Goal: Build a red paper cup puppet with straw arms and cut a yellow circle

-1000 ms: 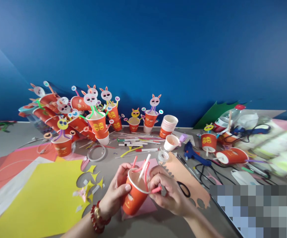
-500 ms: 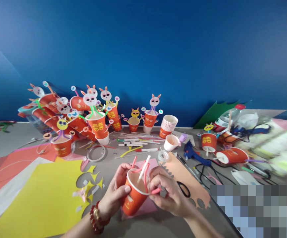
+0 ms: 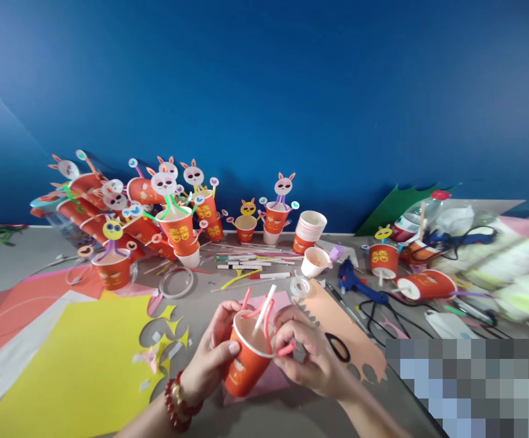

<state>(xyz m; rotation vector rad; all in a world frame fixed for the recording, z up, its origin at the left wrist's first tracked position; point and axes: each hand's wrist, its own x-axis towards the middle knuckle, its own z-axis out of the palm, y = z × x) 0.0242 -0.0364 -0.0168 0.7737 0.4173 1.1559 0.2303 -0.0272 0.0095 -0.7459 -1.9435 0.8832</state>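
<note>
Gripping red cup (image 3: 245,365) — left hand (image 3: 209,358), right hand (image 3: 312,353) pinching pink straw (image 3: 286,350)

We see bare forearms, no sleeves; left wrist wears a red bead bracelet (image 3: 176,404) with gold beads.
</note>
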